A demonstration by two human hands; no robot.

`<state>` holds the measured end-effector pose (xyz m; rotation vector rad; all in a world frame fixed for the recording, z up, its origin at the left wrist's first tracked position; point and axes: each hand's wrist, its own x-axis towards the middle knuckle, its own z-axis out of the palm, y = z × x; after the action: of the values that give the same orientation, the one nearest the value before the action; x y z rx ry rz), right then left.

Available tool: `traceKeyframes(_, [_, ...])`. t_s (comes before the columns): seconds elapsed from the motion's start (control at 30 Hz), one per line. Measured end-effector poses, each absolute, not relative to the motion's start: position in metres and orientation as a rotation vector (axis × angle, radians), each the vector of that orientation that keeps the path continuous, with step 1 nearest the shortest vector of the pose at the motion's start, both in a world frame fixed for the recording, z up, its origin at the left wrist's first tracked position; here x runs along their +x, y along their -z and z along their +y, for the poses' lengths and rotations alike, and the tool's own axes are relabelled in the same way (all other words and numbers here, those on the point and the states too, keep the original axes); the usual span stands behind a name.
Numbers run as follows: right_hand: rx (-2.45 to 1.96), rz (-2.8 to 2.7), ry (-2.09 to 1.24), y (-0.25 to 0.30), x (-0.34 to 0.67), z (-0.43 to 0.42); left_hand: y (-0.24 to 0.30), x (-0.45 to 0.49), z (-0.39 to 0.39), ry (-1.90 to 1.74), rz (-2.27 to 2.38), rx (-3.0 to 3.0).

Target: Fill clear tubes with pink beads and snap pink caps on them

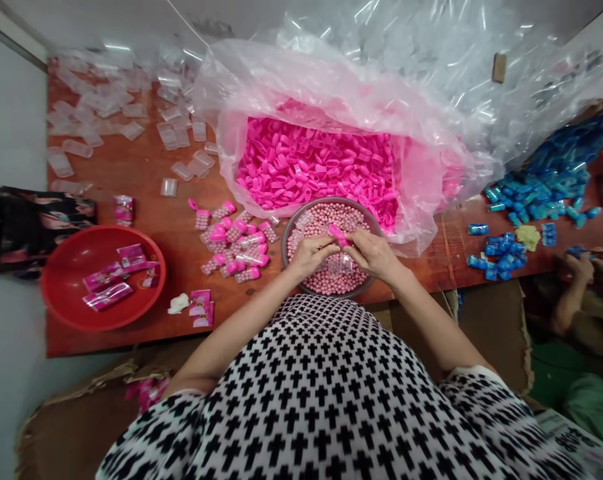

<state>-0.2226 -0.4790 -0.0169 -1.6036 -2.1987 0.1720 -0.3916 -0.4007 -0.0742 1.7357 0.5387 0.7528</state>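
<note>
Both my hands meet over a grey bowl (287, 235) full of small pink beads. My left hand (311, 255) and my right hand (374, 255) pinch together on one small pink capped piece (339, 235), fingers curled round it. A clear little container (340, 265) seems to lie under my fingers on the beads. Left of the bowl lies a heap of filled clear tubes with pink caps (234, 245). Behind the bowl, a big plastic bag (261, 87) holds a mass of loose pink caps (321, 163).
A red basin (61, 293) with pink packets sits at the left on the wooden table (146, 167). Empty clear tubes (106, 107) lie scattered at the back left. Blue pieces (536, 187) are piled at the right, where another person's hands (588, 263) work.
</note>
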Motion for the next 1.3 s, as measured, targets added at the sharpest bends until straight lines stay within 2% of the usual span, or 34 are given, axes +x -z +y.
traceKeyframes(0.2, [-1.616, -2.23, -0.194, 0.024, -0.223, -0.476, 0.07, -0.392, -0.397, -0.696, 0.575, 2.225])
traceKeyframes(0.33, [-1.592, -2.156, -0.333, 0.035, -0.219, -0.475, 0.069, -0.396, -0.39, -0.579, 0.586, 2.296])
traceKeyframes(0.47, [-1.623, -2.255, -0.342, 0.02, -0.224, -0.474, 0.072, -0.402, -0.39, -0.471, 0.503, 2.045])
traceKeyframes(0.67, [-1.367, -2.681, -0.366, -0.011, -0.236, -0.457, 0.079, -0.405, -0.399, -0.481, 0.53, 1.577])
traceKeyframes(1.0, [-1.711, -2.224, -0.319, 0.052, -0.247, -0.466, 0.079, -0.4, -0.409, -0.673, 0.783, 0.994])
traceKeyframes(1.3, [-1.909, -2.124, -0.194, 0.061, -0.257, -0.459, 0.084, -0.387, -0.419, -0.797, 0.853, 0.941])
